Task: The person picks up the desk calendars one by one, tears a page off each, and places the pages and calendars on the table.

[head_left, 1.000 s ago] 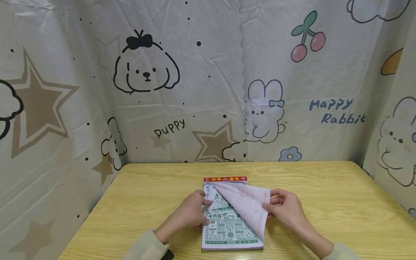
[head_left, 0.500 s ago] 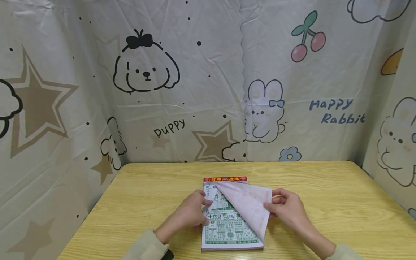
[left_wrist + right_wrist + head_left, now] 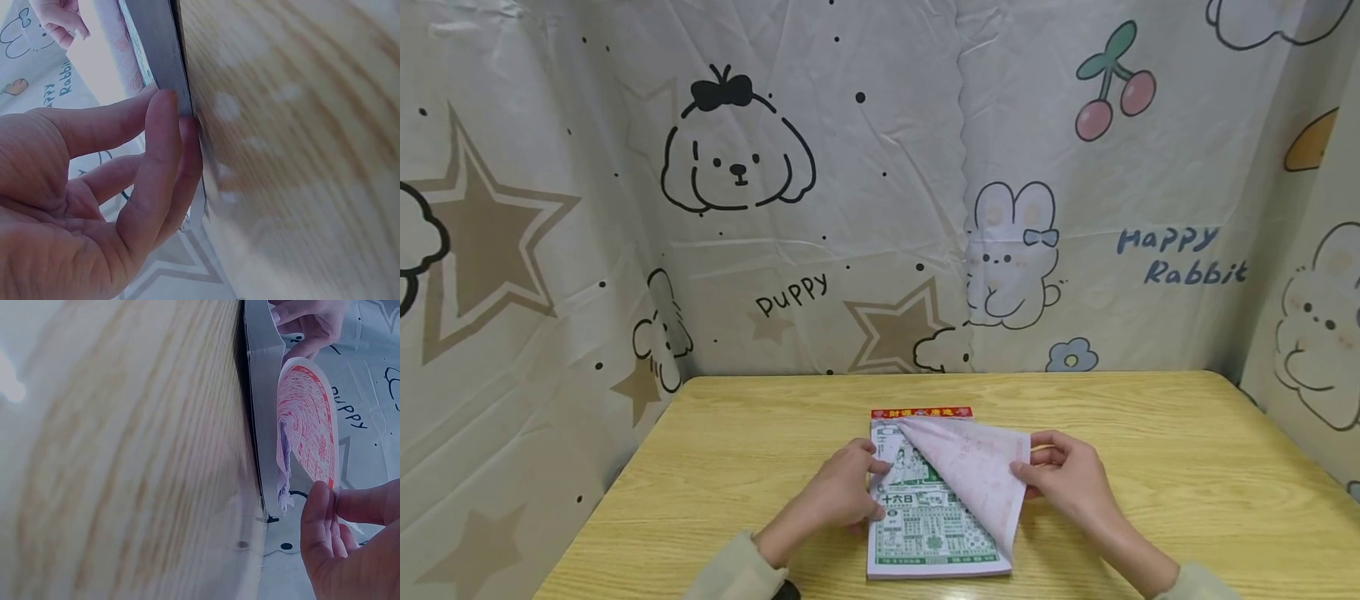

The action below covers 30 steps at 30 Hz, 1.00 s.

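Observation:
A thick tear-off calendar (image 3: 932, 537) with a red header strip (image 3: 921, 412) lies on the table. Its green-printed page faces up. My left hand (image 3: 844, 487) holds the calendar's left edge, fingertips bent against its side in the left wrist view. Between thumb and fingers, my right hand (image 3: 1071, 477) pinches the outer edge of a thin page (image 3: 977, 467), which is folded back diagonally to the right and still joined near the header. In the right wrist view the page (image 3: 312, 419) curves up from the pad, showing red print on its other face.
The wood-grain table (image 3: 737, 433) extends around the calendar on all sides. Behind and beside it hangs a pale curtain (image 3: 880, 217) printed with cartoon animals and stars. Something small and black (image 3: 786, 590) shows by the left sleeve.
My right hand has shifted slightly to the right and up, drawing the folded page a little further out. The left hand stays at the calendar's edge.

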Each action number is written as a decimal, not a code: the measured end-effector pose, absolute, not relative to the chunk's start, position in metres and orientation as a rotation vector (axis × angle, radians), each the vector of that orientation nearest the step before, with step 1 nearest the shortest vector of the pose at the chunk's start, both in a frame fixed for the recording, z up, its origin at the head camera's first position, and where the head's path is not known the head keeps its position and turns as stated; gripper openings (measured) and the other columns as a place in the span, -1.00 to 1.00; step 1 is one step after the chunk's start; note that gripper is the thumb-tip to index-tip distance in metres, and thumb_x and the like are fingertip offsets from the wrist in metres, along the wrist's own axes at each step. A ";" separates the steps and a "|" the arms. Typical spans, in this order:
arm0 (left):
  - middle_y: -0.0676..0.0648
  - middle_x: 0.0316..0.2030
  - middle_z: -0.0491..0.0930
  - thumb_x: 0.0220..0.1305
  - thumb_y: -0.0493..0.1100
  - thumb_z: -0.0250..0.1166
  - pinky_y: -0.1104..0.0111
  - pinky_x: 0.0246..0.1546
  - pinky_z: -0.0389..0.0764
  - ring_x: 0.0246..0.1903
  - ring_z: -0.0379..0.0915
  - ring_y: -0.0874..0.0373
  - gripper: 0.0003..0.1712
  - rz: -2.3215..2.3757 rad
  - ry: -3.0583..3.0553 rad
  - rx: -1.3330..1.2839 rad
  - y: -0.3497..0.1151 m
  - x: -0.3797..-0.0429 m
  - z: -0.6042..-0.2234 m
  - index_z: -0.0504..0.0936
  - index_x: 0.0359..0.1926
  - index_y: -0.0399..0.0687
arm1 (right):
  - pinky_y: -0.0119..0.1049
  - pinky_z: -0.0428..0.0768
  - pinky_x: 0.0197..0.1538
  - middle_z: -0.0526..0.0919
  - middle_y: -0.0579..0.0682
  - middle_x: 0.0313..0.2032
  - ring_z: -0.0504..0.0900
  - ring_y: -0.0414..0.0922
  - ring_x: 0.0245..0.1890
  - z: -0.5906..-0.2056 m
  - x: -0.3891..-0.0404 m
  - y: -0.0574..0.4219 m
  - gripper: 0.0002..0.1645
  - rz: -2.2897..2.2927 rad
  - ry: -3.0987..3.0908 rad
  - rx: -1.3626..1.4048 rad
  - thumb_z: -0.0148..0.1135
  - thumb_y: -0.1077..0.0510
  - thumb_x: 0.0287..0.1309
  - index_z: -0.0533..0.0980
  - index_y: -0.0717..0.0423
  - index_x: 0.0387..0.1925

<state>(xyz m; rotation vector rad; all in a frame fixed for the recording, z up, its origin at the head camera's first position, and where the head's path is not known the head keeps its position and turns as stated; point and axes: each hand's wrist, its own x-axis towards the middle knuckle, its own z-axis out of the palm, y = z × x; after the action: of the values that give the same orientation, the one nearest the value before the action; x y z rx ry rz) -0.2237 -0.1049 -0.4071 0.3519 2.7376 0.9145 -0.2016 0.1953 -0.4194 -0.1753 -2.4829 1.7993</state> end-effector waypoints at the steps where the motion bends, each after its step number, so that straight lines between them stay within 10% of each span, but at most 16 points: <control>1: -0.33 0.40 0.36 -0.02 -0.41 0.66 0.38 -0.59 0.67 0.25 0.39 -0.24 -0.36 0.911 2.740 0.358 -0.105 -0.224 -0.407 0.74 0.16 -0.29 | -0.15 0.80 -0.37 0.68 0.07 -0.38 0.74 -0.05 -0.46 -0.419 -0.202 0.195 -0.47 1.798 -2.485 -0.176 0.49 0.39 0.14 0.50 0.46 0.11; 30: -0.34 0.36 0.39 -0.05 -0.48 0.64 0.35 -0.66 0.66 0.21 0.41 -0.26 -0.34 0.958 2.729 0.342 -0.103 -0.222 -0.403 0.71 0.17 -0.34 | -0.17 0.80 -0.37 0.65 0.11 -0.34 0.72 -0.07 -0.46 -0.415 -0.195 0.202 -0.46 1.769 -2.497 -0.189 0.45 0.46 0.14 0.46 0.48 0.13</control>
<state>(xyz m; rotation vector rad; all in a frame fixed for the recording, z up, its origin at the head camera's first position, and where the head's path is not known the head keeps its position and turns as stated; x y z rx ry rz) -0.2217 -0.1026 -0.4032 0.3415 2.7290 0.9576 -0.1955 0.2023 -0.4154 -0.1889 -2.4970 1.7687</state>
